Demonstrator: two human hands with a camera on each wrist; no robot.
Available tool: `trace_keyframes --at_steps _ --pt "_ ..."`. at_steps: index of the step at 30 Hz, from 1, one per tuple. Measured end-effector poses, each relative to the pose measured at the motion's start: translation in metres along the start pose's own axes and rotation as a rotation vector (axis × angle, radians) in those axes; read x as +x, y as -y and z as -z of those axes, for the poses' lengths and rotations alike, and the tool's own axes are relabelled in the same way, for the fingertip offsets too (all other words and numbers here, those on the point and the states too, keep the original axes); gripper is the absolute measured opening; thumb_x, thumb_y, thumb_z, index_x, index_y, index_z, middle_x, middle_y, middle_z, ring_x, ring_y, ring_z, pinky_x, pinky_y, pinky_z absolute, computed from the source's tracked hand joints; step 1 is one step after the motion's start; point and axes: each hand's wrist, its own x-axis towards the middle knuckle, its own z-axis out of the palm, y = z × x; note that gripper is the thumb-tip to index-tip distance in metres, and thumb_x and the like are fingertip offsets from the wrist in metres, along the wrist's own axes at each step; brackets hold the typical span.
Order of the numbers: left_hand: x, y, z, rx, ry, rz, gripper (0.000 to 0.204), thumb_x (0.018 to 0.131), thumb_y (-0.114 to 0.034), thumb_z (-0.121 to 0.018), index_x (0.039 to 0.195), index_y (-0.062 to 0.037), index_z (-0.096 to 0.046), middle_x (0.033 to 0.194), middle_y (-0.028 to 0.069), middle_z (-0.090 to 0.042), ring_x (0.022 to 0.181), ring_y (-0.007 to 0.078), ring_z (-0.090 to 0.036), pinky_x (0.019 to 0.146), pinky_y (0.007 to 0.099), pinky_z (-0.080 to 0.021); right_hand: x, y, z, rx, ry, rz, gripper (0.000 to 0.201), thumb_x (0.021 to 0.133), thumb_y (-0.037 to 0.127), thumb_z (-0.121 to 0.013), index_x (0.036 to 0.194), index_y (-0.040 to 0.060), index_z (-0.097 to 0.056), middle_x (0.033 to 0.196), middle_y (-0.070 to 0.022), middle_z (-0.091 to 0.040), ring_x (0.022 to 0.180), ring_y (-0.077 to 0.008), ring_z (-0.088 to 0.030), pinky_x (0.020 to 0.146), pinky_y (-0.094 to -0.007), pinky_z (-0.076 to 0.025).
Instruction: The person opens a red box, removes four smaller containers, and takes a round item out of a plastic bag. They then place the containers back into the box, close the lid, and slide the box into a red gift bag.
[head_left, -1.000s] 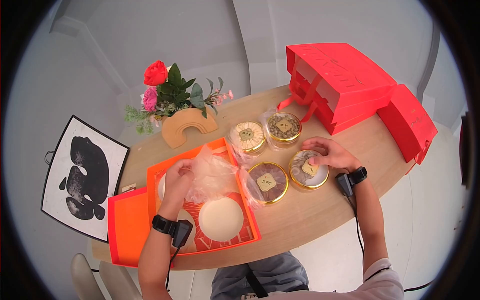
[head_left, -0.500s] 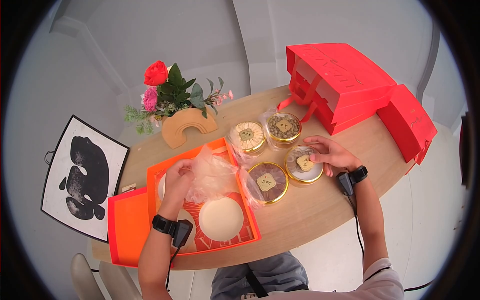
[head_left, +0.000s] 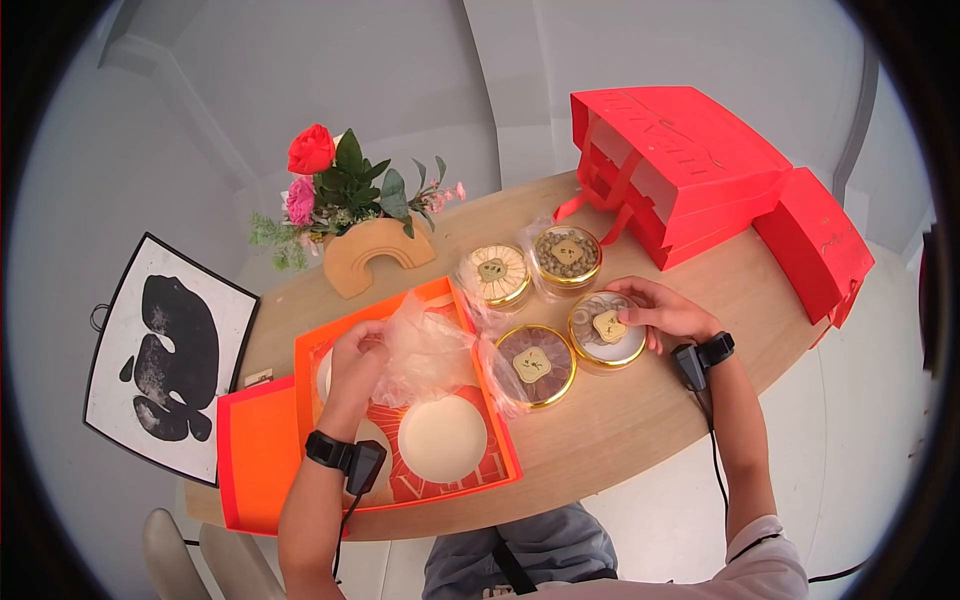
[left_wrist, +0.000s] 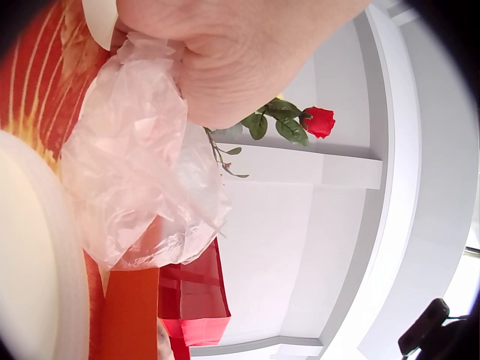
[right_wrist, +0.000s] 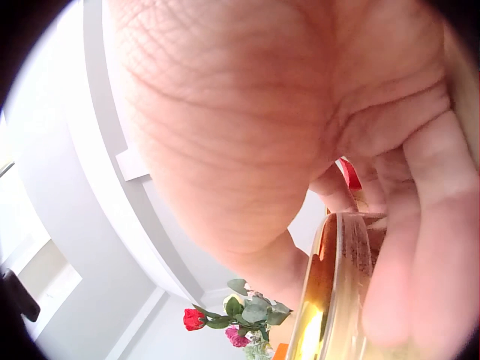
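Observation:
My right hand (head_left: 655,310) grips a round gold-rimmed jar (head_left: 606,332) with a clear lid, its fingers curled over the right rim; the right wrist view shows the palm close over the jar's gold edge (right_wrist: 330,300). My left hand (head_left: 355,358) pinches a crumpled clear plastic bag (head_left: 425,345) over an orange tray (head_left: 455,295); the same plastic bag (left_wrist: 135,187) fills the left wrist view. A dark-filled jar (head_left: 535,365) sits just left of the held one. Two more jars (head_left: 495,272) (head_left: 567,255) stand behind.
The orange tray has round white recesses (head_left: 442,437) and lies on an orange lid (head_left: 255,450). Red gift bags (head_left: 680,165) (head_left: 820,245) stand at the back right. A flower vase (head_left: 375,250) is at the back left. A black-and-white picture (head_left: 165,355) leans off the table's left edge.
My right hand has slid the gold-rimmed jar left and a little farther back, close to the dark-filled jar. The left hand and plastic bag have stayed put.

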Motion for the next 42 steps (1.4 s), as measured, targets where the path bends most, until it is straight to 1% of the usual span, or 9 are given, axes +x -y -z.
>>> trace_keyframes --at_steps 5,11,14,16,22,31,35,37,42 --pt "0.001 0.001 0.001 0.008 0.007 -0.002 0.031 0.081 0.005 -0.054 0.108 0.0003 -0.067 0.092 0.0039 -0.066 0.084 0.012 -0.06 0.075 0.0247 -0.047 -0.003 0.003 -0.002 -0.003 -0.017 -0.001 0.06 0.095 0.027 -0.07 0.143 0.0013 -0.043 0.113 -0.0063 -0.066 0.051 -0.0057 -0.055 0.045 -0.0204 -0.048" --pt "0.001 0.001 0.0 -0.02 -0.012 -0.018 0.03 0.08 0.004 -0.057 0.107 0.0026 -0.069 0.089 0.0039 -0.066 0.081 0.0119 -0.06 0.073 0.0253 -0.048 0.004 -0.008 0.005 0.001 0.019 0.022 0.061 0.095 0.026 -0.07 0.144 0.001 -0.044 0.115 -0.0051 -0.067 0.059 -0.0047 -0.058 0.046 -0.0206 -0.048" --pt "-0.001 -0.002 -0.001 -0.024 -0.013 -0.008 0.03 0.08 0.004 -0.057 0.107 0.0025 -0.069 0.089 0.004 -0.066 0.081 0.012 -0.06 0.074 0.0255 -0.048 0.007 -0.01 0.006 -0.019 0.015 0.022 0.061 0.095 0.025 -0.07 0.145 0.001 -0.044 0.118 -0.006 -0.066 0.062 -0.0055 -0.06 0.046 -0.0199 -0.049" --pt "-0.001 -0.003 -0.001 -0.024 -0.012 -0.003 0.029 0.08 0.005 -0.057 0.106 0.0024 -0.069 0.089 0.004 -0.066 0.081 0.0121 -0.06 0.074 0.0255 -0.048 0.006 -0.008 0.003 -0.004 -0.004 0.048 0.061 0.095 0.017 -0.067 0.147 0.0 -0.041 0.124 -0.0092 -0.066 0.054 -0.0066 -0.056 0.047 -0.0208 -0.047" --pt "-0.002 -0.004 0.0 0.001 -0.005 -0.005 0.028 0.08 0.005 -0.057 0.106 0.0023 -0.069 0.089 0.0037 -0.066 0.081 0.0124 -0.06 0.073 0.0256 -0.048 -0.002 0.001 0.0 0.022 -0.011 0.021 0.064 0.095 0.018 -0.067 0.148 -0.0011 -0.037 0.133 -0.0105 -0.061 0.055 -0.0086 -0.057 0.047 -0.0216 -0.048" --pt "-0.002 -0.002 -0.001 0.003 -0.002 -0.01 0.031 0.08 0.005 -0.055 0.108 0.0005 -0.067 0.091 0.0037 -0.065 0.082 0.012 -0.06 0.073 0.025 -0.047 0.006 -0.01 0.005 -0.08 -0.044 0.062 0.064 0.093 0.021 -0.068 0.147 0.0012 -0.04 0.131 -0.0095 -0.062 0.056 -0.0084 -0.057 0.047 -0.022 -0.048" --pt "-0.003 -0.004 -0.001 0.015 0.0 -0.002 0.031 0.08 0.005 -0.055 0.108 0.0006 -0.067 0.091 0.0037 -0.065 0.082 0.0118 -0.06 0.073 0.0249 -0.047 0.002 -0.002 0.001 -0.065 -0.038 0.036 0.064 0.093 0.02 -0.067 0.147 0.001 -0.04 0.128 -0.01 -0.063 0.054 -0.0083 -0.056 0.047 -0.0218 -0.048" --pt "-0.002 -0.002 0.0 -0.005 0.006 -0.017 0.031 0.08 0.005 -0.055 0.108 0.0006 -0.067 0.091 0.0038 -0.065 0.082 0.0118 -0.06 0.073 0.0249 -0.047 0.0 0.0 -0.002 0.024 -0.049 0.026 0.063 0.093 0.019 -0.067 0.147 0.0011 -0.04 0.124 -0.0101 -0.064 0.053 -0.0075 -0.055 0.046 -0.0212 -0.047" --pt "-0.001 -0.001 0.0 -0.028 -0.005 -0.018 0.029 0.08 0.006 -0.056 0.105 0.002 -0.069 0.091 0.0031 -0.066 0.081 0.0114 -0.059 0.074 0.0253 -0.048 0.005 -0.005 0.004 -0.014 -0.036 0.042 0.062 0.093 0.018 -0.066 0.147 0.0 -0.039 0.123 -0.0107 -0.065 0.053 -0.0087 -0.058 0.046 -0.022 -0.05"
